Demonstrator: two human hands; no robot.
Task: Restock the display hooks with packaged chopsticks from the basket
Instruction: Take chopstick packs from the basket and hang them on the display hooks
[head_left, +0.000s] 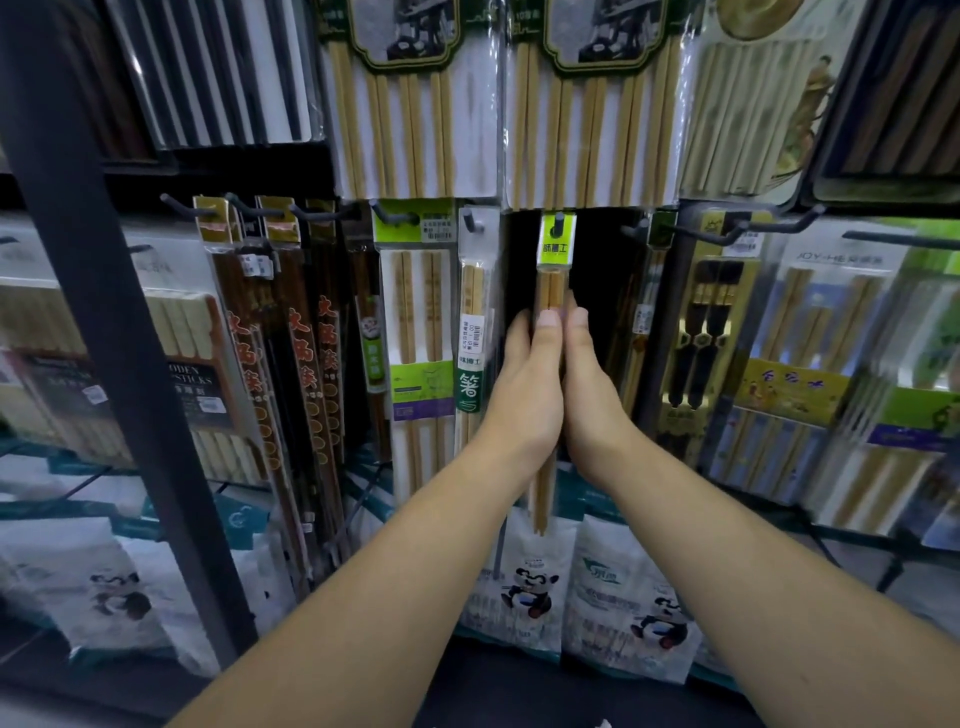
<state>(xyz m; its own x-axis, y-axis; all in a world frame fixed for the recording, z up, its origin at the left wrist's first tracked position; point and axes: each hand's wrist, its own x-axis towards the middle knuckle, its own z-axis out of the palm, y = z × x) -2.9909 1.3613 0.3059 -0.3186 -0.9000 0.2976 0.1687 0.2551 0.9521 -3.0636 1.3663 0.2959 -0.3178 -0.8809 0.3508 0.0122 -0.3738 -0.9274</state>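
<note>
I see the chopstick pack (551, 291) hanging upright with its long axis vertical. Its green header sits on the hook (559, 222) straight above my hands. My left hand (524, 387) and right hand (592, 387) flank it mid-length, equally near. Both pinch it, thumbs in front and fingers behind.

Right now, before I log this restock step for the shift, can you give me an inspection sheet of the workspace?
surface: no table; display hooks carrying hung packs.
job's things: narrow chopstick pack, its lime header on a hook; basket not in view.
clutter: nothing seen.
grippers: left hand has its thumb on the pack's front; right hand lies against its right edge, grip unclear.
cables: nothing seen.
surroundings: bigger bamboo packs above, panda-printed bags below, dark post at left.
</note>
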